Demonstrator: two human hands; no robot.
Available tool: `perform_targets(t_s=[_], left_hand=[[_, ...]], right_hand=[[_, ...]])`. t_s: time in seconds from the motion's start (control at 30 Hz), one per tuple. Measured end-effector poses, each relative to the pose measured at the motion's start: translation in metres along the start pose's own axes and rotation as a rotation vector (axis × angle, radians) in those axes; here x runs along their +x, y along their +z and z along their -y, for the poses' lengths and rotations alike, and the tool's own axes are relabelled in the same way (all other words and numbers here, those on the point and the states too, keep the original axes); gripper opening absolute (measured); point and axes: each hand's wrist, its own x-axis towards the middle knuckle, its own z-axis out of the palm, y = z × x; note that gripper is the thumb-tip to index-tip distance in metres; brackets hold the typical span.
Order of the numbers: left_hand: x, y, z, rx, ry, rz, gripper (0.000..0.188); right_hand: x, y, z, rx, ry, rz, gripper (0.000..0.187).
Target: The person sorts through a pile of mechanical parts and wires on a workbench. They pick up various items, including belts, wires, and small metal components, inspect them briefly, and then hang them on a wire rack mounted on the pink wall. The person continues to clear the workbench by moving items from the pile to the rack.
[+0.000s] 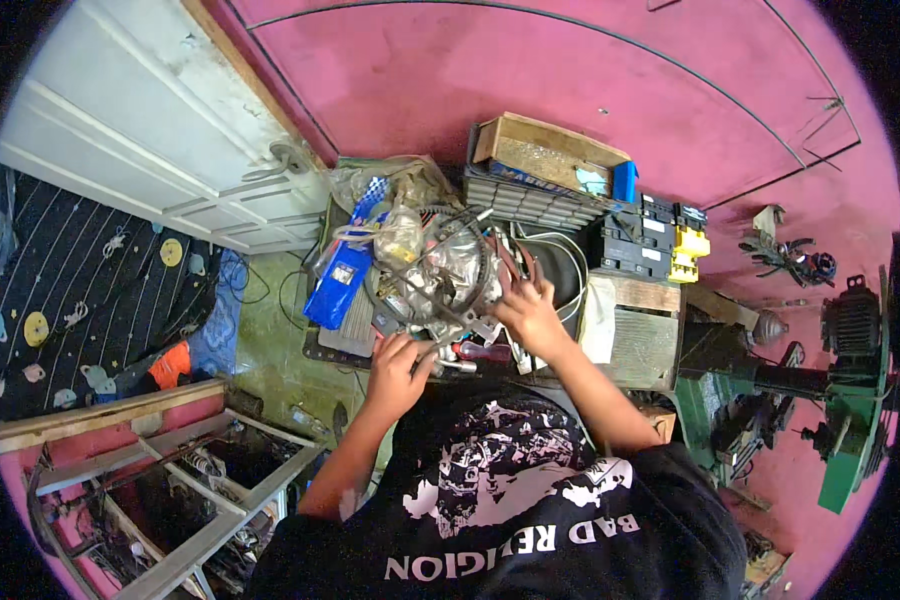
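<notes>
A heaped pile of parts and clear plastic bags (460,265) covers the middle of the table, with cables and a dark toothed ring among them. My left hand (400,368) is at the pile's near left edge, its fingers curled over small grey pieces; what they hold is too small to name. On the pile's near right side, my right hand (527,315) has bent fingers beside brown-red strips (517,262). Its fingertips are partly lost among the parts. A blue packet (338,293) lies left of the pile. Between my hands lies a dark red piece (482,351).
A wooden tray (550,152) sits on a stacked grey item at the back, beside black batteries (638,242) and a yellow one (688,255). A green machine (855,420) stands at right. A metal frame (195,500) is at lower left, and a white door (160,110) at upper left.
</notes>
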Motion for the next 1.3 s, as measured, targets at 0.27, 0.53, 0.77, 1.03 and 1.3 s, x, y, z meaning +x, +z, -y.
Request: perform_targets(t_s=[0.27,0.53,0.77,1.03,1.3], left_hand=[[0.056,0.015,-0.096,-0.344,0.315,0.210,0.014],[0.097,0.093,-0.230,-0.640,0.578,0.394,0.020],[0.126,0.172,-0.332,-0.607,0.723,0.538,0.016],[0.158,0.253,-0.414,-0.580,0.818,0.564,0.009],[0.193,0.287,-0.439,-0.496,0.700,0.461,0.029]], right_hand=[[-0.114,-0.046,0.019,0.460,0.310,-0.141,0.022],[-0.212,-0.142,0.004,0.377,0.533,-0.355,0.021],[-0.301,-0.199,-0.018,0.180,0.733,-0.529,0.021],[-0.364,-0.238,-0.109,-0.080,0.759,-0.648,0.024],[-0.365,-0.233,-0.178,0.085,0.591,-0.703,0.027]])
